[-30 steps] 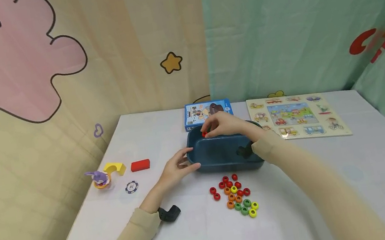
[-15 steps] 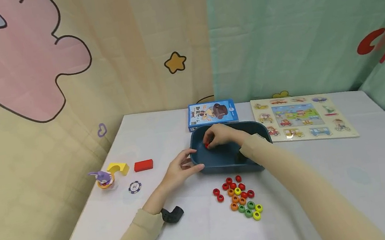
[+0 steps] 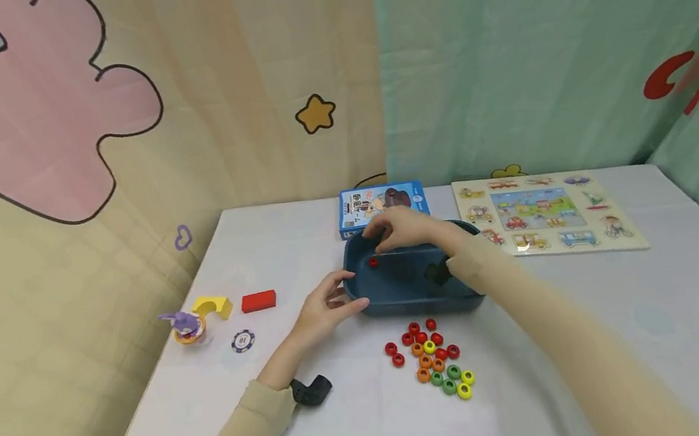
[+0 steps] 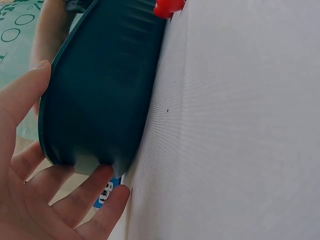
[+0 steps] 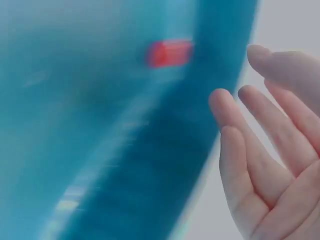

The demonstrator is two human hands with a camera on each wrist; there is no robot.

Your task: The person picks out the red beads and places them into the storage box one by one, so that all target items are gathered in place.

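Note:
A dark teal plastic tub [image 3: 404,308] stands on the white table. One red bead [image 3: 373,262] lies inside at its left end; the right wrist view shows this red bead [image 5: 171,53] blurred, away from the fingers. My right hand [image 3: 404,227] hovers over the tub's back rim, fingers loosely bent and apart, holding nothing. At the left end, my left hand [image 3: 317,312] rests its thumb and extended fingertips against the outside of the tub [image 4: 100,90]. In front of the tub lies a loose group of beads: red [image 3: 437,338], orange [image 3: 423,375], green [image 3: 449,387] and yellow [image 3: 464,391].
A blue picture box [image 3: 349,212] lies behind the tub, and a wooden picture puzzle [image 3: 597,241] behind to the right. At the left are a red block [image 3: 258,302], a yellow arch block [image 3: 213,306], a purple figure [image 3: 185,325] and a round chip [image 3: 243,341].
My right hand lowered the pinched red bead into the tub, let go of it and rose toward the back rim. My left hand has stayed at the tub's left end.

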